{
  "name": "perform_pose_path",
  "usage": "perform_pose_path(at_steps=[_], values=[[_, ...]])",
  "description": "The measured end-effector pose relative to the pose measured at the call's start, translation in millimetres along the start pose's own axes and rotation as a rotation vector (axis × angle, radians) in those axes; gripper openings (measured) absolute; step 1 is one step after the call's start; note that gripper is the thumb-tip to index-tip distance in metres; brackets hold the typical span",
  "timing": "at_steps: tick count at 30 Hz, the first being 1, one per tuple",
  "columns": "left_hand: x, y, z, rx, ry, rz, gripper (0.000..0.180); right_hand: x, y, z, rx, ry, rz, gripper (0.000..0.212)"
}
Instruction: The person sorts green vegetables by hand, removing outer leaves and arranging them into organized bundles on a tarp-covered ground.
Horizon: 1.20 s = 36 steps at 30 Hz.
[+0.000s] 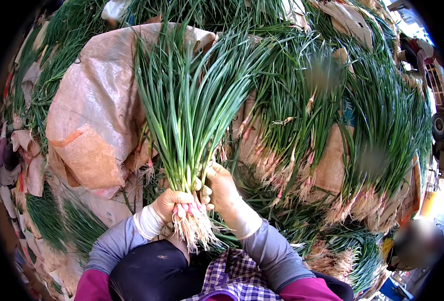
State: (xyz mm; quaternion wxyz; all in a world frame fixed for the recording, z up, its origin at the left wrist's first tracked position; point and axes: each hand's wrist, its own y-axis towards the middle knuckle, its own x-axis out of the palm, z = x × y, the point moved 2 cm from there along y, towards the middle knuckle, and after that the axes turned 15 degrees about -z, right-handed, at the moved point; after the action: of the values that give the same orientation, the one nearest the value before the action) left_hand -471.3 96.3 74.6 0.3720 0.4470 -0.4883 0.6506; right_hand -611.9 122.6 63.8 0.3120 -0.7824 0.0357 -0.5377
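A bunch of spring onions (184, 125), with long green leaves, pinkish bulbs and pale stringy roots, stands upright in front of me, leaves fanned away and roots toward my lap. My left hand (170, 204) is wrapped round its lower stems just above the bulbs. On the bunch's right side, my right hand (224, 189) has its fingers curled in against the stems, thumb and forefinger pinching at a thin stem there. Both hands wear pale, thin gloves. The bunch covers part of the left fingers.
A large woven plastic sack (94, 108) lies crumpled at the left. Heaps of spring onions (297, 125) spread behind and to the right, with more roots (332, 261) at lower right. A person (6, 160) is at the far left edge. A wheel (438, 126) shows far right.
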Motion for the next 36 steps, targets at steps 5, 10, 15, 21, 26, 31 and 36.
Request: perform_pose_path(at_steps=[5, 10, 15, 21, 26, 31, 36], values=[[43.8, -14.3, 19.3, 0.047, -0.028, -0.143, 0.024, -64.2, -1.2, -38.3, 0.147, -0.736, 0.132, 0.021], [74.8, -40.5, 41.0, 0.173, 0.123, -0.317, 0.025, -96.8, 32.9, -117.8, -0.02, -1.75, 0.735, 0.021], [79.3, -40.4, 53.4, 0.314, 0.32, -0.411, 0.024, -92.1, 63.2, -157.3, -0.111, -1.121, 0.793, 0.018], [58.1, -31.4, 48.1, 0.114, 0.474, -0.038, 0.077, -72.2, 13.4, -125.8, -0.024, -0.802, 0.324, 0.028], [45.2, -15.3, 35.8, -0.013, 0.254, 0.077, 0.064, -80.5, -18.8, -82.0, -0.063, -0.651, 0.168, 0.021], [27.6, -14.8, 19.5, -0.19, 0.444, 0.146, 0.039, -47.0, -26.0, -40.5, -0.065, -0.507, 0.094, 0.019], [24.9, 5.2, 10.4, -0.32, 0.52, 0.161, 0.031, -33.0, -25.8, -18.3, -0.019, -0.623, 0.121, 0.026]])
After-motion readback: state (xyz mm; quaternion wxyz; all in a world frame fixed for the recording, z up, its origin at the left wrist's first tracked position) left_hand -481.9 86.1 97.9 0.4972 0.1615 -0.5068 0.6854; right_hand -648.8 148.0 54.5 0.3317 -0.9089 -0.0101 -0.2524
